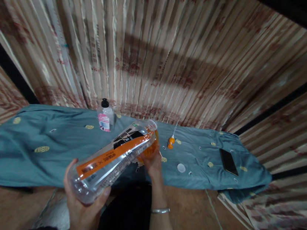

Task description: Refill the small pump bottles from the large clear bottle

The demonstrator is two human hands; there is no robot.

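My left hand [85, 203] is wrapped round the base of a large clear plastic bottle [117, 155] with an orange, white and black label. The bottle lies at a slant, its uncapped-looking mouth pointing up and right, away from me. In my right hand [153, 163] is an orange see-through container [150, 149], gripped close beside the bottle's neck and partly hidden behind it. Whether the two touch, I cannot tell. An orange pump head [170, 142] with a clear tube lies on the cloth beyond my right hand. Nearer lies a round white cap [181, 167].
A blue-green patterned cloth [63, 137] covers the narrow table. Back left stands a clear bottle with a black cap and pink label [105, 118]. A dark phone [228, 161] lies at the right. Striped curtains [155, 55] hang behind and at both sides.
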